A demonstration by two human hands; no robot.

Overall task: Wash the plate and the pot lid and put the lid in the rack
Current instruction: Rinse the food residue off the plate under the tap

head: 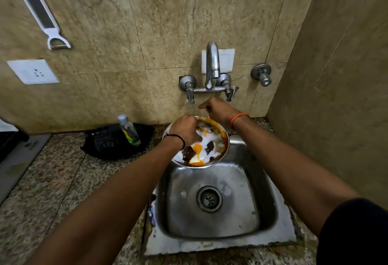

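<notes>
Over the far edge of the steel sink (270, 208) we hold the plate (218, 153) tilted under the tap (212, 61), a thin stream of water running. Plate dirty: orange and dark food smears, white suds. Our left hand (184, 129) is closed on the plate's left rim, black band on the wrist. Our right hand (218, 109) sits at the plate's far rim under the stream, fingers curled, orange band on the wrist; we cannot tell whether it grips anything. On the table (42, 180) left of the sink: a clear bottle (129, 130) on a black tray (113, 142). A peeler (42, 15) hangs on the wall.
</notes>
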